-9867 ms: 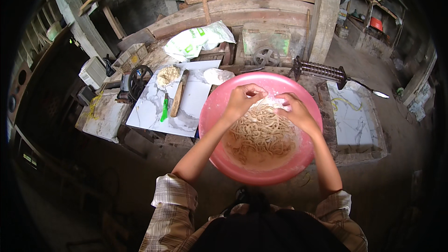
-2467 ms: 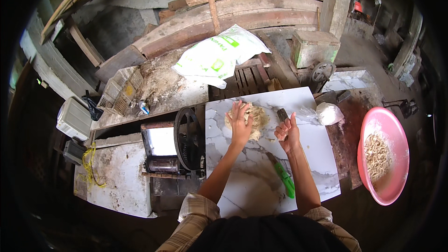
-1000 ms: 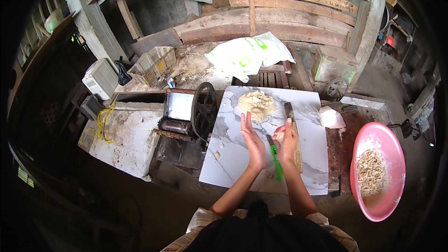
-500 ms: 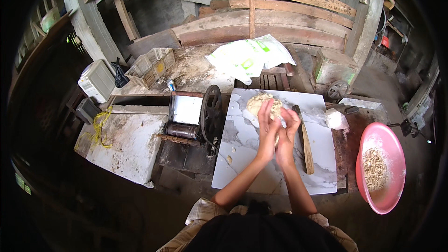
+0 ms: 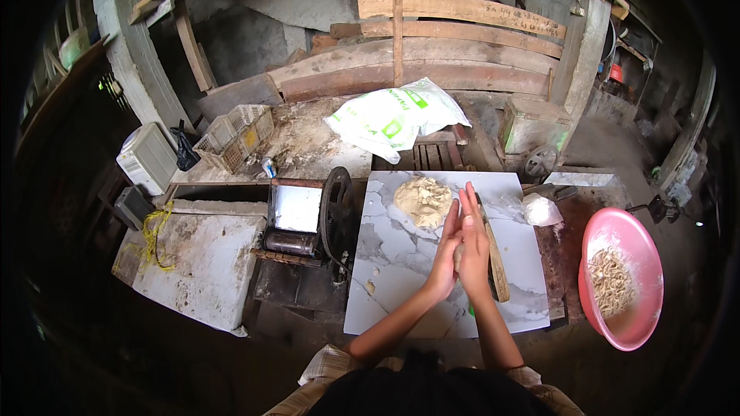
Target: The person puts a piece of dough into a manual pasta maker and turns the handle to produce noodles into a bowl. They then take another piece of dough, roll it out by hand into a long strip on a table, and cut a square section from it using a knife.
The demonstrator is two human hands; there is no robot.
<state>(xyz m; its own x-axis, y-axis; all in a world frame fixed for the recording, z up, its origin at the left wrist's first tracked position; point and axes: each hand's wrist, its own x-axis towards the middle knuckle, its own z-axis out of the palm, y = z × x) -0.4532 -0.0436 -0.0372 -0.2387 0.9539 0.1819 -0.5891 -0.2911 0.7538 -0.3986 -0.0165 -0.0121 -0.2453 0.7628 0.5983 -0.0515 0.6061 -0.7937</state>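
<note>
My left hand (image 5: 444, 263) and my right hand (image 5: 474, 253) are pressed palm to palm above the marbled board (image 5: 401, 277), fingers straight and pointing away from me. A small piece of dough (image 5: 458, 257) shows between the palms, mostly hidden by them. Beyond my left fingertips, a larger lump of dough (image 5: 422, 200) lies on the board. Beside my right hand a long wooden stick (image 5: 496, 262) rests on the board, partly covered by my fingers.
Left of the board stands a hand-cranked roller machine (image 5: 297, 219) with a large wheel. To the right is a pink basin (image 5: 647, 293) holding twisted dough strips (image 5: 611, 281), and a bag of white powder (image 5: 542, 210). Behind lie a white sack (image 5: 393, 119) and a plastic crate (image 5: 235, 139).
My hands have come away from the big dough lump, toward me and slightly right. Their cupped fingers are now straightened and flattened together. The view has shifted a little.
</note>
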